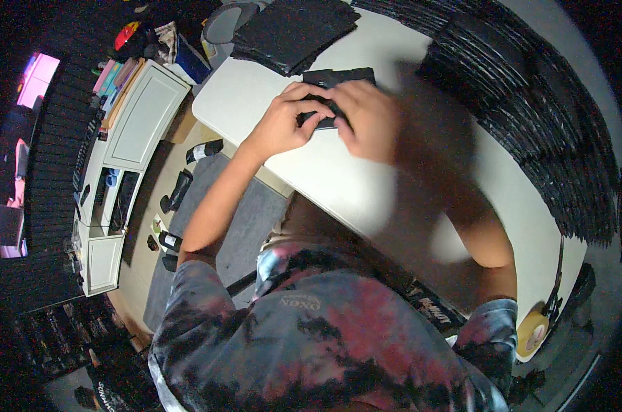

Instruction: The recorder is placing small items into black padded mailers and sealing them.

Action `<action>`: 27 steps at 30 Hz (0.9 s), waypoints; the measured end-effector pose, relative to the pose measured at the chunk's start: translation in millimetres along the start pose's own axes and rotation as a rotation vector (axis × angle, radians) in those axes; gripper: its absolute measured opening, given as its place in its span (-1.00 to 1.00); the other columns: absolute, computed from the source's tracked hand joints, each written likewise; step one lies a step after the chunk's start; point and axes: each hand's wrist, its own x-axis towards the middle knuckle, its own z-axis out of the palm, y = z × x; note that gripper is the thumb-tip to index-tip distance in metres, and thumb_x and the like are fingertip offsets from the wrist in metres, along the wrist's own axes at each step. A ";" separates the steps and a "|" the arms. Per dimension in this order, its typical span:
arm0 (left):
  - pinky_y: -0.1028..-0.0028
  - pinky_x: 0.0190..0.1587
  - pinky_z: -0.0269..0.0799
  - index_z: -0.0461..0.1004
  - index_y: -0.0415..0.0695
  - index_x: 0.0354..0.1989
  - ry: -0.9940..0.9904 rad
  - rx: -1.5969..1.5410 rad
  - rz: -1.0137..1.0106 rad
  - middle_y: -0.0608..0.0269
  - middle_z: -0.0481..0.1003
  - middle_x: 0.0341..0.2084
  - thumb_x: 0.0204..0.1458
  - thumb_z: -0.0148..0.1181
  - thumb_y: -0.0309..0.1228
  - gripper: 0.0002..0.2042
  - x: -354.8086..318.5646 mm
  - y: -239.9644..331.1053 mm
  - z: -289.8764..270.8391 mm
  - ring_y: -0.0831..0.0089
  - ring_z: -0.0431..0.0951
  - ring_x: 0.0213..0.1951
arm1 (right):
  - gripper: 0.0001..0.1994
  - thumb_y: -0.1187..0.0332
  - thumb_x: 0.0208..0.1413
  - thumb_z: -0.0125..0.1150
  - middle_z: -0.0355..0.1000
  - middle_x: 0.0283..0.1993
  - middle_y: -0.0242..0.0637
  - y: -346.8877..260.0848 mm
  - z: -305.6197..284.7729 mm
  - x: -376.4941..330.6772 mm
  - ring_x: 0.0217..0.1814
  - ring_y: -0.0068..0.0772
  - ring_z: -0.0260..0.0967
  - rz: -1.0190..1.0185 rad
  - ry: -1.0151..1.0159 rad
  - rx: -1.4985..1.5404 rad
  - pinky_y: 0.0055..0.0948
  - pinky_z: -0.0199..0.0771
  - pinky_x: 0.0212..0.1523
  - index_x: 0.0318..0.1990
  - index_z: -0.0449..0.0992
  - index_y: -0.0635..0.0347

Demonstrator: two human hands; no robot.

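Observation:
A small black plastic packet (338,77) lies on the white table (242,93), near its far left part. My left hand (287,120) has its fingers bent over the packet's left side, thumb and forefinger close together on it. Across from it, my right hand (369,120) curls over the packet's right side and is smeared by motion. Both hands cover the packet's middle, so its exact kind and any folds there are hidden. Just beyond it rests a pile of flat black plastic sheets or bags (293,31).
Long overlapping rows of black plastic bags (524,103) line the table's far and right side. A tape roll (533,336) sits at the right corner. To the left stand a white cabinet (139,123) and several black wrapped bundles (204,150) on the floor.

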 end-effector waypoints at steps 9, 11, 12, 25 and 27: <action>0.24 0.10 0.50 0.63 -0.15 -0.16 0.031 -0.081 -0.137 0.08 0.59 -0.08 -0.07 0.41 -0.59 -0.75 3.6 2.7 -2.7 0.02 0.60 -0.01 | -0.13 -0.18 0.14 0.26 0.22 0.46 0.19 -1.3 28.8 -25.8 0.56 0.12 0.11 -0.057 -0.105 -0.147 0.14 0.09 0.49 0.34 0.31 0.47; 0.24 0.08 0.51 0.63 -0.15 -0.15 0.040 -0.073 -0.093 0.09 0.59 -0.10 -0.07 0.41 -0.58 -0.73 4.0 3.0 -1.6 0.02 0.59 -0.02 | -0.16 -0.16 0.17 0.24 0.22 0.46 0.18 -2.9 25.7 -27.2 0.56 0.10 0.10 -0.060 -0.139 -0.202 0.16 0.11 0.48 0.34 0.32 0.47; 0.25 0.08 0.51 0.63 -0.15 -0.16 0.063 -0.057 -0.058 0.10 0.59 -0.10 -0.08 0.44 -0.54 -0.74 1.9 4.0 -2.3 0.04 0.60 -0.03 | -0.16 -0.16 0.17 0.24 0.22 0.46 0.18 -0.2 25.0 -27.3 0.56 0.10 0.10 -0.057 -0.135 -0.204 0.16 0.11 0.48 0.34 0.32 0.47; 0.26 -0.06 0.59 0.68 -0.17 -0.28 -0.041 0.192 0.060 0.18 0.64 -0.31 0.00 0.43 -0.40 -0.85 -6.8 22.5 -22.2 0.13 0.65 -0.22 | -0.66 0.31 0.02 0.42 0.63 0.04 -0.10 45.8 -12.2 -14.8 0.17 -0.12 0.55 -0.211 -0.353 -0.120 -0.11 0.47 0.26 -0.06 0.68 0.25; 0.26 -0.08 0.58 0.66 -0.18 -0.30 -0.032 0.210 0.089 0.17 0.64 -0.34 0.03 0.40 -0.42 -0.88 1.1 24.3 -22.3 0.12 0.65 -0.24 | -0.69 0.32 0.02 0.40 0.65 -0.04 -0.09 53.6 -12.9 -19.6 0.07 -0.13 0.62 -0.294 -0.298 -0.221 -0.09 0.52 0.21 -0.08 0.69 0.25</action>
